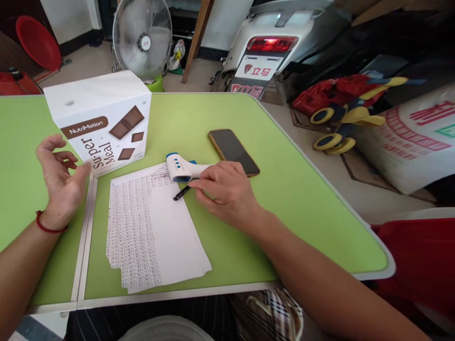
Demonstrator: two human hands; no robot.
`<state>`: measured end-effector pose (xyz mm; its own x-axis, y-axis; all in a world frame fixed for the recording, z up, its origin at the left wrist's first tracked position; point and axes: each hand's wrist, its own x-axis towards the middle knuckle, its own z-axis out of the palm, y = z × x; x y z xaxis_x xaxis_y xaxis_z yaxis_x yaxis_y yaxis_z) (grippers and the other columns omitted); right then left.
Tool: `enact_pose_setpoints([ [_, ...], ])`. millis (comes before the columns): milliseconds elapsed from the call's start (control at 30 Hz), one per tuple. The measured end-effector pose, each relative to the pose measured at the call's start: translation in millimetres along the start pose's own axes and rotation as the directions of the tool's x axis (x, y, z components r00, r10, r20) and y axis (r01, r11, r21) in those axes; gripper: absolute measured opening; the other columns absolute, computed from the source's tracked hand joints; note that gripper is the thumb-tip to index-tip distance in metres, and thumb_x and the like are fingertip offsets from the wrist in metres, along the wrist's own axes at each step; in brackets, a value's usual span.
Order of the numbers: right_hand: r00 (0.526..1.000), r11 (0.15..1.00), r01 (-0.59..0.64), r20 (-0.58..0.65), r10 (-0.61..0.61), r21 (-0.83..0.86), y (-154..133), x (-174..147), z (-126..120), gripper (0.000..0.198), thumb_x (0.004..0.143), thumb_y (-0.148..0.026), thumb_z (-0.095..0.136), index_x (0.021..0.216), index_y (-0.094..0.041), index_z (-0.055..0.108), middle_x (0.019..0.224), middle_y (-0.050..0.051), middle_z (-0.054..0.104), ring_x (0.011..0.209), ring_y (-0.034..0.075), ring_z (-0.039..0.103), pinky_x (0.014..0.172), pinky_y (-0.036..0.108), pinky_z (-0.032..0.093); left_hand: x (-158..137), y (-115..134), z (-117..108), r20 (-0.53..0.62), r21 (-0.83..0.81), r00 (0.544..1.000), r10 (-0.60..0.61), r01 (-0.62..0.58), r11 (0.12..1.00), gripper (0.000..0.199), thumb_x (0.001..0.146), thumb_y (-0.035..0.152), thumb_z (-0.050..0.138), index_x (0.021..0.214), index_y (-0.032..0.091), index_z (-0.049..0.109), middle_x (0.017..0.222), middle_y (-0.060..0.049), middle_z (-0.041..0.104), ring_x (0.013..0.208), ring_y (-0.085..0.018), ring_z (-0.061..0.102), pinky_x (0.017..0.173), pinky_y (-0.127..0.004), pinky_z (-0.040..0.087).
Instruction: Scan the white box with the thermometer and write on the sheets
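My left hand (66, 182) is raised, holding nothing, its fingers loosely curled and apart, just in front of a white NutriMotion box (124, 137). At the middle of the table, my right hand (225, 192) is closed, with thumb and fingertips pinched at the upper end of a black pen (181, 193). The pen's other end lies over the edge of a stack of white paper (174, 237), the left part of which is covered with rows of handwriting. A white and blue infrared thermometer (179, 168) lies at the top of the papers, its handle partly hidden behind my right hand.
A smartphone (234, 149) lies on the green table (302, 208) beyond my right hand. A metal seam (85, 237) crosses the tabletop at the left. Behind stand a fan (144, 57) and a white scooter (270, 52); a full sack (412, 137) is at right.
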<state>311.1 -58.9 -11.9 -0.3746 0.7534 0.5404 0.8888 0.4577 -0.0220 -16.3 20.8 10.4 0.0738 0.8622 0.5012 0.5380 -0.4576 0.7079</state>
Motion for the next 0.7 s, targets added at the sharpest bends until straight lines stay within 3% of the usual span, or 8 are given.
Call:
enact_pose_setpoints([
  [100,0.994,0.996,0.02,0.11,-0.01,-0.091,-4,-3,1,0.029,0.091,-0.012,0.048,0.087,-0.024,0.074,0.073,0.006,0.059,0.075,0.021,0.046,0.073,0.038,0.033,-6,15,1,-0.206,0.07,0.969,0.134,-0.122,0.99,0.048,0.079,0.042,0.066,0.112,0.023,0.037,0.118,-0.003,0.041,0.09,-0.014,0.049,0.075,-0.041,0.046],
  [200,0.985,0.981,0.021,0.171,0.012,-0.193,-3,-4,5,0.033,0.091,-0.007,0.044,0.088,-0.022,0.073,0.075,0.008,0.059,0.076,0.023,0.044,0.074,0.039,0.033,-12,28,2,-0.239,0.102,0.924,0.299,-0.282,0.954,0.041,0.076,0.039,0.068,0.104,0.023,0.042,0.107,-0.004,0.041,0.079,-0.014,0.045,0.066,-0.038,0.044],
  [333,0.98,0.989,0.004,0.195,0.025,-0.147,0,-1,-1,0.026,0.09,-0.01,0.046,0.078,-0.02,0.066,0.077,0.009,0.062,0.078,0.023,0.049,0.077,0.04,0.036,-19,33,6,-0.022,0.069,0.901,0.433,-0.431,0.9,0.029,0.079,0.027,0.066,0.103,0.024,0.049,0.098,-0.005,0.05,0.076,-0.017,0.049,0.061,-0.037,0.046],
  [433,0.981,0.974,-0.19,0.051,0.186,0.119,-7,0,-13,0.016,0.091,-0.028,0.053,0.077,-0.023,0.058,0.069,0.005,0.06,0.069,0.021,0.052,0.069,0.039,0.039,-21,34,9,0.277,-0.026,0.83,0.484,-0.497,0.868,0.021,0.085,0.019,0.06,0.105,0.023,0.056,0.095,-0.004,0.06,0.083,-0.021,0.057,0.069,-0.039,0.05],
  [500,0.916,0.849,-0.301,-0.117,0.385,0.435,-14,-1,-20,0.017,0.089,-0.037,0.058,0.078,-0.025,0.051,0.063,0.002,0.057,0.059,0.019,0.05,0.06,0.036,0.04,-21,33,11,0.441,-0.051,0.756,0.484,-0.517,0.855,0.02,0.086,0.022,0.06,0.107,0.022,0.059,0.102,-0.006,0.063,0.093,-0.024,0.059,0.08,-0.043,0.051],
  [567,0.822,0.631,-0.256,-0.178,0.54,0.733,-20,-2,-23,0.02,0.085,-0.038,0.063,0.079,-0.027,0.047,0.064,-0.001,0.057,0.053,0.017,0.05,0.053,0.033,0.04,-21,32,11,0.555,-0.04,0.704,0.443,-0.51,0.859,0.024,0.087,0.03,0.062,0.11,0.022,0.061,0.114,-0.009,0.062,0.106,-0.028,0.057,0.094,-0.049,0.047],
  [600,0.803,0.519,-0.222,-0.147,0.578,0.826,-21,-2,-23,0.019,0.083,-0.037,0.064,0.08,-0.027,0.048,0.065,-0.001,0.059,0.053,0.016,0.051,0.052,0.032,0.04,-21,30,12,0.592,-0.031,0.687,0.421,-0.503,0.864,0.027,0.087,0.035,0.063,0.111,0.023,0.061,0.12,-0.01,0.06,0.111,-0.03,0.055,0.099,-0.052,0.044],
  [700,0.833,0.284,-0.271,0.076,0.548,0.92,-24,-1,-17,0.015,0.082,-0.039,0.061,0.085,-0.024,0.058,0.07,0.001,0.064,0.062,0.018,0.061,0.06,0.035,0.048,-20,26,12,0.648,-0.023,0.646,0.402,-0.511,0.859,0.038,0.083,0.046,0.068,0.114,0.025,0.062,0.131,-0.012,0.055,0.123,-0.034,0.047,0.107,-0.057,0.036],
])
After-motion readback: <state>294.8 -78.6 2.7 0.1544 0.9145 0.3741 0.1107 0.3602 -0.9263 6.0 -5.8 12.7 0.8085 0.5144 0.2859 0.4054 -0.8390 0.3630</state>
